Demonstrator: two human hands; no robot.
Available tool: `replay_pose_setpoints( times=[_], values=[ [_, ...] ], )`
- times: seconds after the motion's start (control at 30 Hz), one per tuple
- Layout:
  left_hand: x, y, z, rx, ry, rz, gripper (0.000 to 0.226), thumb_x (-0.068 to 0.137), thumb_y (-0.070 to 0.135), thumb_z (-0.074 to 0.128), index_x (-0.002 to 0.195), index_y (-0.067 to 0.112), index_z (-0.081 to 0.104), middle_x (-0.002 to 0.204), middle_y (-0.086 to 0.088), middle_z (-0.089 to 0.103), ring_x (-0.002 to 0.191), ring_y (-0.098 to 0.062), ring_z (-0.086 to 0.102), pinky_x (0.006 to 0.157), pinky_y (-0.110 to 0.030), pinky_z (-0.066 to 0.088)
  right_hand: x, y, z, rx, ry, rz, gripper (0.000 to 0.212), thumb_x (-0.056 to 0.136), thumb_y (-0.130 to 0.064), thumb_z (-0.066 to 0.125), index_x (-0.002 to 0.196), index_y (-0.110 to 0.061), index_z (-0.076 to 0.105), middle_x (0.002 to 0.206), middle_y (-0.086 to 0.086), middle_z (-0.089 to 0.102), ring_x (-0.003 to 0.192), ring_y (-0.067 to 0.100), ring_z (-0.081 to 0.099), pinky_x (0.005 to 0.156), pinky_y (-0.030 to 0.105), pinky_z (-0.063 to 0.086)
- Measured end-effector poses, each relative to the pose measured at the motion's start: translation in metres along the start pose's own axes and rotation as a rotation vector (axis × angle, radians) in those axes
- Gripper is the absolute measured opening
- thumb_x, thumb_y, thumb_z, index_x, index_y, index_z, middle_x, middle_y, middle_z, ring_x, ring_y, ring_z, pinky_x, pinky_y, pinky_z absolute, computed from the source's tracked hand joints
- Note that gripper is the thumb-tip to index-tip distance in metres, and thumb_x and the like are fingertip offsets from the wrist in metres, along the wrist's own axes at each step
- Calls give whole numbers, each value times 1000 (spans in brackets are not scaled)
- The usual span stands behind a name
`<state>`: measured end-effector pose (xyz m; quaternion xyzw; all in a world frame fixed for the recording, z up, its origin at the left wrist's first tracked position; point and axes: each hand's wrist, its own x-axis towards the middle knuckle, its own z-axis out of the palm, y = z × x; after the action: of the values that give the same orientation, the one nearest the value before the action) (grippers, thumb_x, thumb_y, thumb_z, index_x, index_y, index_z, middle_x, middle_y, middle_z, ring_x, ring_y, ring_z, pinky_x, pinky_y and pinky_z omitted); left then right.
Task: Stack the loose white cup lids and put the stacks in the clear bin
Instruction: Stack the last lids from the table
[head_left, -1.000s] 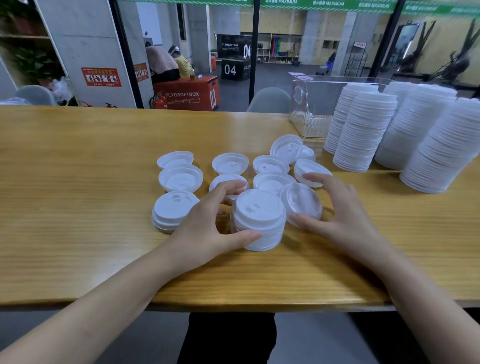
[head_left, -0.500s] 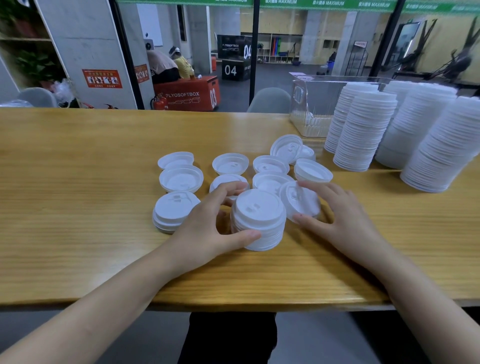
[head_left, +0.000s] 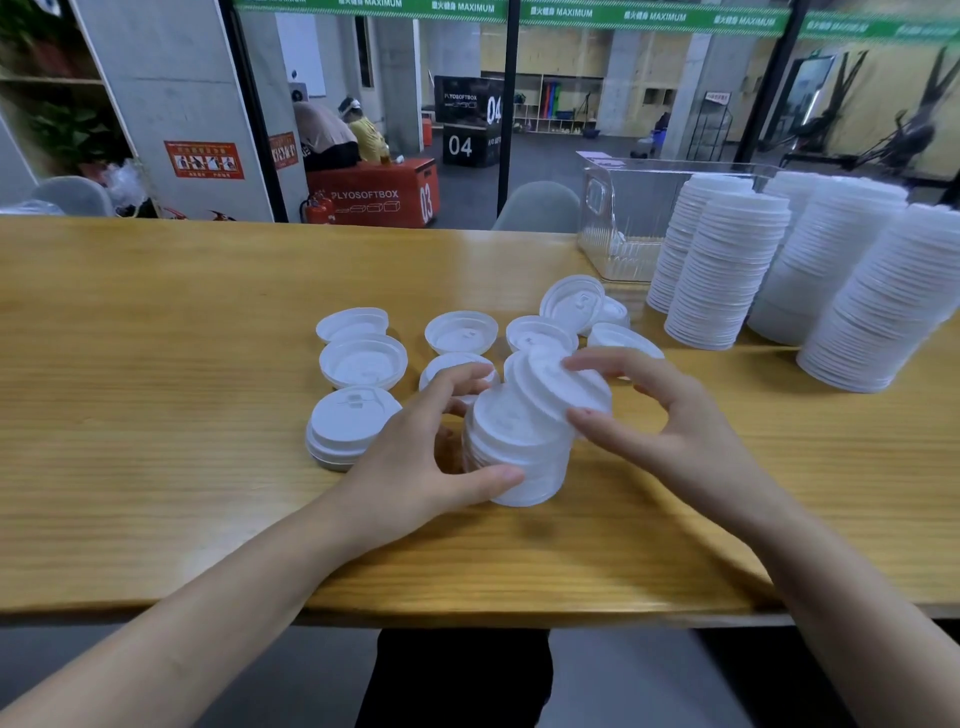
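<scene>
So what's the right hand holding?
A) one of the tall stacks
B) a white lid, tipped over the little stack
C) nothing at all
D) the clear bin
B: the right hand pinches a lid between thumb and fingers, tilted just above the short stack that the left hand grips.

The lids (head_left: 363, 361) are all showing up plain white, the surface (head_left: 156, 389) is rocking a honey-yellow wood grain, the bin (head_left: 623, 218) by its far edge is looking see-through, and the box (head_left: 395, 182) behind is sitting there orange-red with white lettering.
</scene>
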<state>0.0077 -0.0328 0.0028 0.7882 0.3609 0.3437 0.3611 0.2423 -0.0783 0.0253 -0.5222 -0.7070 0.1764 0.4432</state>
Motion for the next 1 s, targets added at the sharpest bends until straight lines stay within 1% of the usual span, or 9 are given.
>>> replay_pose_setpoints(
  times=[0.1, 0.23, 0.37, 0.53, 0.67, 0.77, 0.83, 0.93, 1.0],
  values=[
    [-1, 1, 0, -9, 6, 13, 83, 61, 56, 76, 134, 47, 37, 125, 37, 48, 122, 6, 46, 95, -8, 38, 4, -7, 8, -11, -105, -23, 36, 73, -48, 74, 107, -38, 69, 118, -29, 62, 122, 0, 50, 96, 6, 31],
    [0, 1, 1, -12, 8, 29, 83, 60, 58, 74, 133, 50, 36, 125, 42, 44, 123, 7, 45, 96, -10, 39, 9, -8, 14, -42, -146, -34, 41, 68, -57, 71, 107, -43, 70, 123, -32, 58, 122, 2, 47, 100, 10, 31],
    [1, -1, 1, -6, 10, 41, 83, 60, 59, 74, 133, 50, 36, 126, 39, 46, 124, 6, 46, 98, -12, 40, 10, -6, 16, -64, -141, -51, 46, 66, -63, 66, 108, -44, 70, 124, -32, 57, 122, 4, 46, 101, 15, 32],
    [1, -3, 1, -13, 16, 52, 82, 62, 58, 74, 135, 48, 37, 130, 29, 51, 125, 4, 47, 100, -19, 40, 7, -2, 19, -84, -137, -55, 45, 68, -64, 66, 109, -46, 68, 125, -34, 56, 123, 4, 46, 109, 38, 33],
    [0, -4, 1, 10, 32, 80, 80, 65, 59, 72, 136, 45, 38, 131, 29, 50, 125, 4, 47, 98, -14, 39, 3, 0, 23, -49, -88, -79, 43, 72, -62, 65, 112, -45, 67, 127, -31, 55, 127, 5, 45, 111, 36, 32],
    [-1, -3, 2, 94, 71, 119, 74, 69, 62, 67, 135, 44, 39, 133, 31, 46, 124, 3, 45, 96, -7, 34, 1, 1, 24, -21, -35, -74, 44, 77, -61, 60, 118, -44, 64, 129, -28, 55, 130, 4, 44, 112, 33, 31],
    [-1, -3, 3, 171, 79, 160, 69, 73, 62, 64, 135, 44, 38, 134, 30, 44, 126, 2, 43, 98, -7, 32, 0, 3, 23, -25, -6, -60, 43, 80, -62, 57, 119, -45, 61, 129, -30, 54, 130, 2, 42, 113, 36, 31],
    [-2, -2, 5, 301, 92, 249, 65, 81, 57, 60, 139, 35, 40, 140, 22, 42, 131, -1, 39, 105, -14, 31, -2, 5, 25, -106, 27, -76, 40, 83, -63, 52, 121, -48, 56, 129, -31, 53, 129, 2, 42, 110, 45, 33],
    [-3, -1, 8, 425, 126, 318, 63, 85, 54, 57, 140, 26, 44, 145, 13, 42, 135, -5, 37, 110, -22, 30, -3, 5, 27, -154, 39, -88, 42, 86, -63, 49, 124, -45, 55, 130, -29, 52, 126, 3, 42, 107, 47, 35]
  ],
)
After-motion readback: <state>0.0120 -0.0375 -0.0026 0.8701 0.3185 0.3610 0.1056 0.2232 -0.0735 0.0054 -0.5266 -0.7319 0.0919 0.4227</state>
